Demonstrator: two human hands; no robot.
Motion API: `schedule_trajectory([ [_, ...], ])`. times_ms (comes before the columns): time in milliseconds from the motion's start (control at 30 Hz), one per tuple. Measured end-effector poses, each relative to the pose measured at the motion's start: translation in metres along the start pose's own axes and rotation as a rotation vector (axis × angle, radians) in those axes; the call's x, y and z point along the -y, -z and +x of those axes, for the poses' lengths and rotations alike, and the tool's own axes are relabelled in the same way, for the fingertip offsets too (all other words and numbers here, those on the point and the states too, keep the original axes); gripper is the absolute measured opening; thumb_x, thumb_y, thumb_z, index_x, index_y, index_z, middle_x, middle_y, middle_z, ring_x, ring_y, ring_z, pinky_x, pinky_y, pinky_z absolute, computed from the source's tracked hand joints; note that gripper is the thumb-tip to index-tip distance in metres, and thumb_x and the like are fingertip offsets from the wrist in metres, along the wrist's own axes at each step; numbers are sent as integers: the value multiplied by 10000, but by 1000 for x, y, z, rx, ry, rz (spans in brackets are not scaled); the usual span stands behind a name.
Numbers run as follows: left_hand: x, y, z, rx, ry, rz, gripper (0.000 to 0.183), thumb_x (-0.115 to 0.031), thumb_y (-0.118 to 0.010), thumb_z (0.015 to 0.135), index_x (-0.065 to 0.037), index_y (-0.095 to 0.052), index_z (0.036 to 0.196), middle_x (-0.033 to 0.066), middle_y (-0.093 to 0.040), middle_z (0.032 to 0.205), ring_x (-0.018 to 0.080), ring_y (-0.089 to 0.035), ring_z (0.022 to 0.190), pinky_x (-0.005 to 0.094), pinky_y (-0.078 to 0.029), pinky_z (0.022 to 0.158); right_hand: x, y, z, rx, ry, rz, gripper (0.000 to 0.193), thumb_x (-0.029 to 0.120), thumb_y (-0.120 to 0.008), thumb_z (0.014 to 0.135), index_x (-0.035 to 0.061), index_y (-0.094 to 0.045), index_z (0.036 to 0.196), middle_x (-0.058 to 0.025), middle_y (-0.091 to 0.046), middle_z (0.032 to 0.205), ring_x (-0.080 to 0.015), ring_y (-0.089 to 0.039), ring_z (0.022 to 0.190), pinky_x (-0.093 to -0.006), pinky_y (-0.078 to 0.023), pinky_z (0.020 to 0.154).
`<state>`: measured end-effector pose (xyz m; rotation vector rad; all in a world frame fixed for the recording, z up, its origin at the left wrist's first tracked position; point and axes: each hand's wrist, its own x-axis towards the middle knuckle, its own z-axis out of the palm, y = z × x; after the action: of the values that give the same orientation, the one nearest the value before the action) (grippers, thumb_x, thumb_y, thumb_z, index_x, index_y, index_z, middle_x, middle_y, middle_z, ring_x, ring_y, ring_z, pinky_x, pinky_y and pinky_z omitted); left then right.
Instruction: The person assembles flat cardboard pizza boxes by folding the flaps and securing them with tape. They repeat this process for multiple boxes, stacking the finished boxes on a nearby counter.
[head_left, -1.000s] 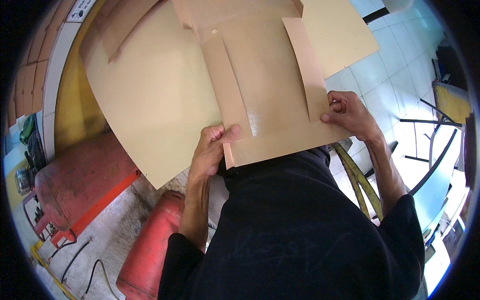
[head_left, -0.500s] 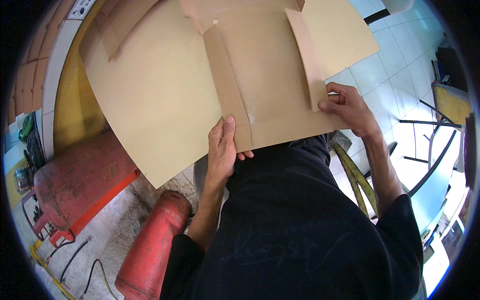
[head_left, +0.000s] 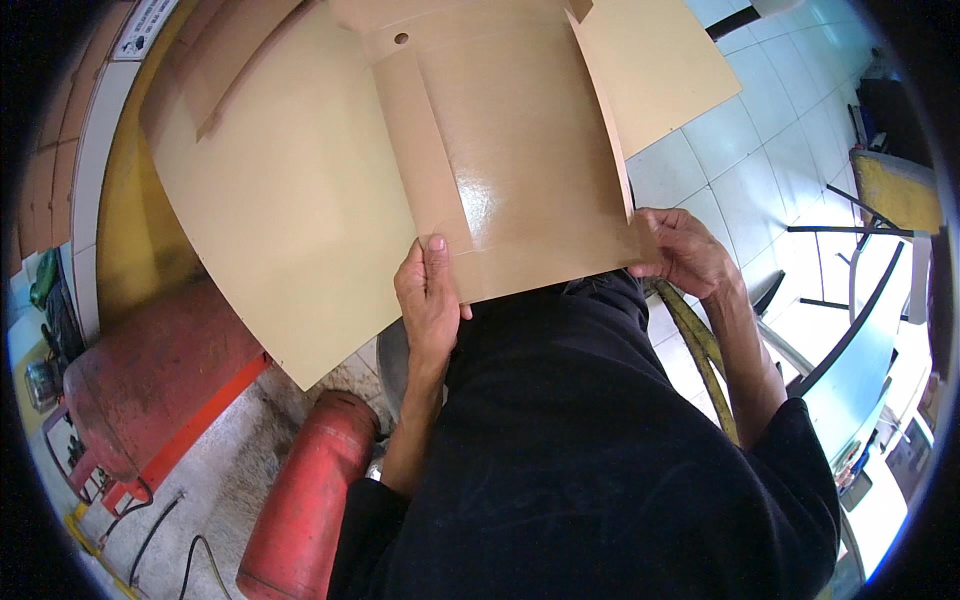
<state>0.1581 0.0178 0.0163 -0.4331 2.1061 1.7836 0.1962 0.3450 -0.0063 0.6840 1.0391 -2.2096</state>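
Note:
A glossy brown cardboard box blank (head_left: 530,150) with folded side flaps and a small round hole lies in front of me, its near edge just above my lap. My left hand (head_left: 430,290) pinches its near left corner, thumb on top and fingers beneath. At the near right corner my right hand (head_left: 685,252) grips the cardboard beside the right flap, some fingertips hidden by it. Beneath the blank lies a large pale yellow cardboard sheet (head_left: 290,220), showing on both sides of it.
To the left lie a large red gas cylinder (head_left: 160,365) and a smaller red cylinder (head_left: 310,500), with hoses (head_left: 155,530) on the rough floor. Another brown flap (head_left: 240,70) rests at the far left of the sheet. A light-blue panel (head_left: 855,380) and chair legs (head_left: 850,230) stand right, on white tiles (head_left: 720,190).
The right flap, tipped inward before, now stands more upright. My right hand has shifted down to the near right corner. The blank has moved slightly left in view.

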Motion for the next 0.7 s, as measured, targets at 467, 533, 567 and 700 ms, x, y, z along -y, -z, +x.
schedule_trajectory([
  [467,7,34,-7,308,216,-77,309,-266,-573,1078,29,-652,1027,143,-742,824,111,-648,581,229,-508,509,6,-26,-2,-155,49,-531,247,141,-653,1015,-81,-696,1114,-141,-753,882,-130,-723,657,-214,-628,596],
  [533,6,32,-9,320,238,-86,294,-252,-588,1070,29,-653,1012,137,-734,799,112,-645,573,233,-509,507,8,-23,-4,-119,41,-553,248,143,-645,1022,-81,-686,1121,-144,-759,857,-133,-735,649,-205,-633,599],
  [567,7,33,-9,354,256,-73,292,-250,-593,1067,29,-653,1008,134,-730,787,112,-643,570,233,-509,505,8,-22,-4,-129,63,-569,245,140,-645,1022,-81,-685,1121,-141,-759,845,-132,-738,654,-203,-632,601],
  [700,9,42,-5,458,285,69,288,-260,-613,1056,26,-640,1028,119,-720,779,125,-651,587,250,-531,533,6,-28,-3,-220,148,-582,241,138,-649,1021,-78,-685,1121,-141,-759,807,-136,-747,670,-204,-621,591],
])
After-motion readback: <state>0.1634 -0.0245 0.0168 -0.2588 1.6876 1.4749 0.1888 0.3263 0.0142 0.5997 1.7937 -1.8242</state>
